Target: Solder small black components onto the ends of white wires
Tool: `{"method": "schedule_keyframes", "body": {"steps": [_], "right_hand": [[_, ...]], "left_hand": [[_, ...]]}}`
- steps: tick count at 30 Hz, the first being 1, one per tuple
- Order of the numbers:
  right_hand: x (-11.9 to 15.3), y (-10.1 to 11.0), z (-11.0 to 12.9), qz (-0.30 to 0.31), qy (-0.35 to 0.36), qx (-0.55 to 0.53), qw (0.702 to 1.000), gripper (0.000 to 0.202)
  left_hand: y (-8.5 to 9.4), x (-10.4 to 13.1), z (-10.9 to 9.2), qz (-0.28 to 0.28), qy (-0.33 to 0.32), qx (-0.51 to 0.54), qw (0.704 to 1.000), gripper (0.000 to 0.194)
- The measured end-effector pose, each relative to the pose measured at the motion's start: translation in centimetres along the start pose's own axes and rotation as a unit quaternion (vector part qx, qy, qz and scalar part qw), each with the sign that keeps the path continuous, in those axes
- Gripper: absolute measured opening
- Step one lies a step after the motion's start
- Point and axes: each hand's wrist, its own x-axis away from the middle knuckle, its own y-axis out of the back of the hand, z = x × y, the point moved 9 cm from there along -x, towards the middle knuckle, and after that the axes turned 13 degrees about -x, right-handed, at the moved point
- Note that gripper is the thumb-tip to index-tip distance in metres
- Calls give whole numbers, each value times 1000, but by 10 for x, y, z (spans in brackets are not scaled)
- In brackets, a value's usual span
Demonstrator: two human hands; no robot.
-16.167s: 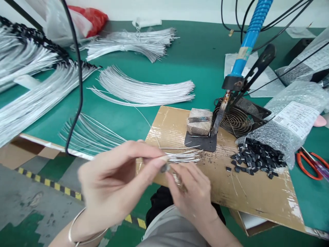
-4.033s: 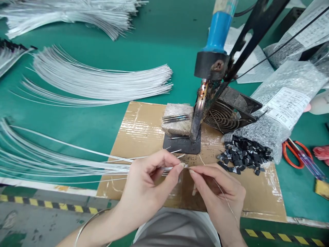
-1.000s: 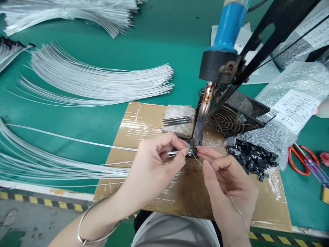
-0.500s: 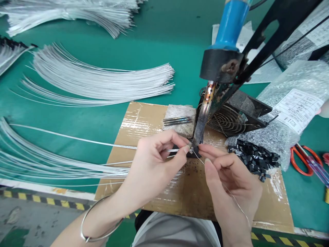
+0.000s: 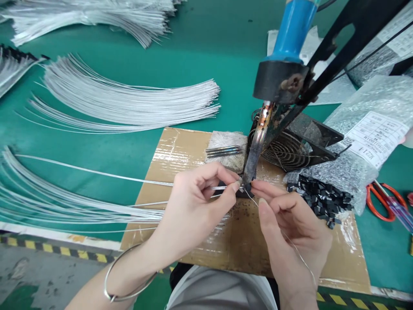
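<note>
My left hand (image 5: 196, 206) is closed in a pinch on a thin white wire (image 5: 97, 171), which trails off to the left. The wire's right end lies under the tip of a blue-handled soldering iron (image 5: 292, 32), held in a black stand. My right hand (image 5: 295, 232) is closed on a thin strand of solder wire (image 5: 303, 261), pinched by thumb and fingers. The solder's upper end reaches the iron's tip, just right of my left fingertips. My right index fingertip is close to the tip, beside a small dark block. The exact joint is too small to make out.
Bundles of white wires (image 5: 129, 99) lie left on the green table. Cardboard (image 5: 174, 150) sits under the work. Behind are a pad with metal rods (image 5: 224, 150) and a black fan (image 5: 287, 150). Right are small black pieces (image 5: 319, 198), bubble wrap (image 5: 380, 99) and orange-handled scissors (image 5: 374, 211).
The whole view has shifted slightly. Both hands keep their pinches near the iron's tip, and the solder's upper end looks slightly closer to the tip.
</note>
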Motion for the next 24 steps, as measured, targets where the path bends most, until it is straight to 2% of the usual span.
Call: {"method": "schedule_keyframes", "body": {"steps": [11, 17, 24], "right_hand": [[1, 1, -1, -21, -16, -10, 1000, 23], [0, 0, 0, 4, 8, -11, 1000, 21], [0, 0, 0, 3, 8, -9, 1000, 22]], "left_hand": [[1, 0, -1, -3, -7, 3, 1000, 10], [0, 1, -1, -4, -10, -8, 1000, 10], [1, 2, 1, -4, -10, -18, 1000, 10]]}}
